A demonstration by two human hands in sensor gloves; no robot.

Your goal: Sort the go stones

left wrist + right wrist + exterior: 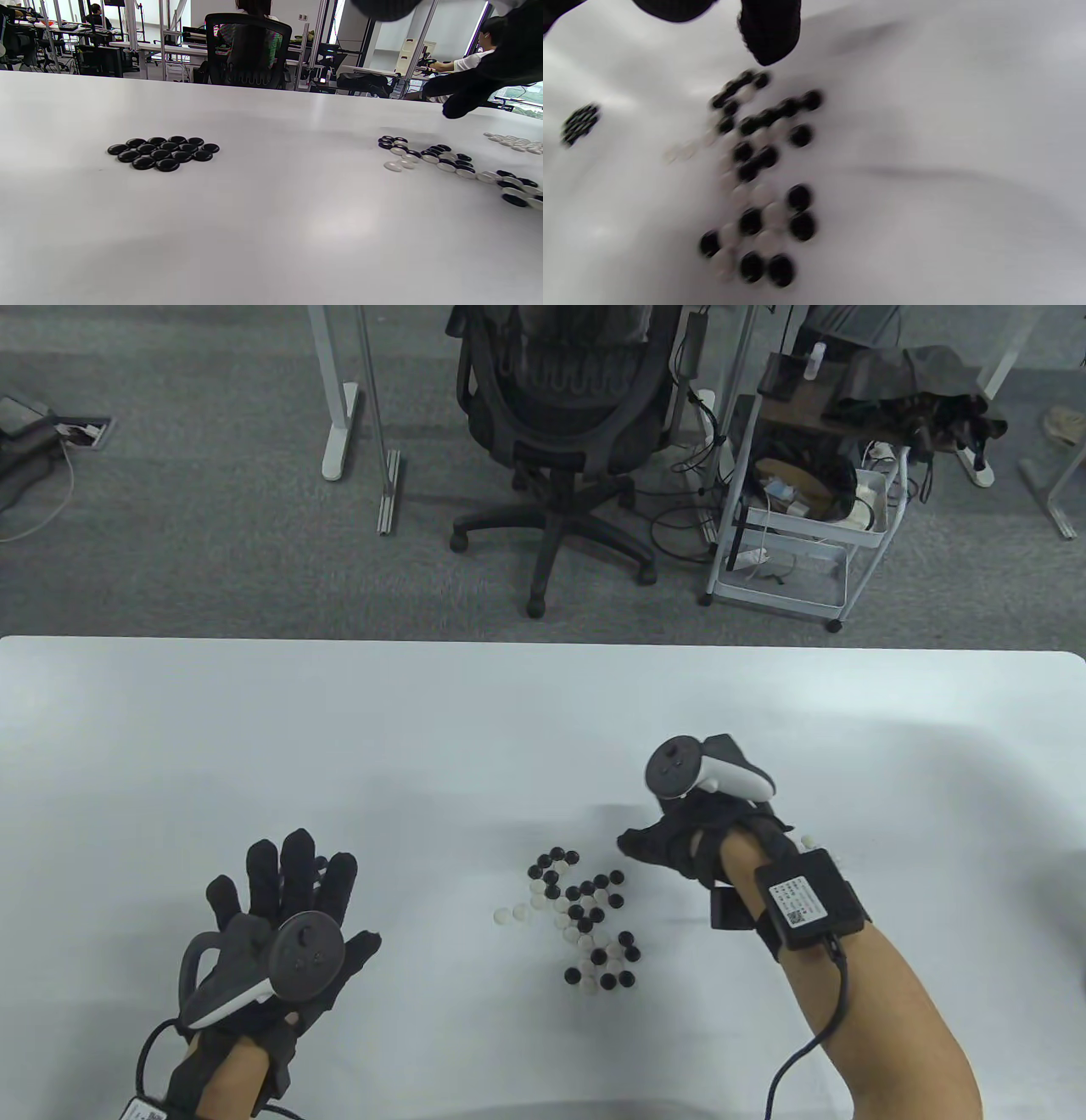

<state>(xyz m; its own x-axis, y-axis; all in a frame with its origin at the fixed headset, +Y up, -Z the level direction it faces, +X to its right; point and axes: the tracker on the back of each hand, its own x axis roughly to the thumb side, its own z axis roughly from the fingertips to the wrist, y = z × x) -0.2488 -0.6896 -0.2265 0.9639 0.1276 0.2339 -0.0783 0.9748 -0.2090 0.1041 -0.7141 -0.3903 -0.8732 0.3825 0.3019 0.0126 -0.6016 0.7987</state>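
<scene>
A mixed pile of black and white Go stones (585, 920) lies mid-table; it also shows in the left wrist view (445, 163) and, blurred, in the right wrist view (763, 178). My left hand (288, 882) hovers at the lower left with straight, spread fingers, covering a sorted group of black stones (163, 152). My right hand (640, 844) reaches left over the mixed pile's upper right edge, and nothing shows between its fingertips (770, 38). A small group of white stones (810, 841) lies by my right wrist, also seen far right in the left wrist view (513, 143).
The white table (424, 746) stretches bare toward its far edge. Beyond it stand an office chair (560, 415) and a white wire cart (806, 517) on grey carpet. People sit at desks in the background of the left wrist view.
</scene>
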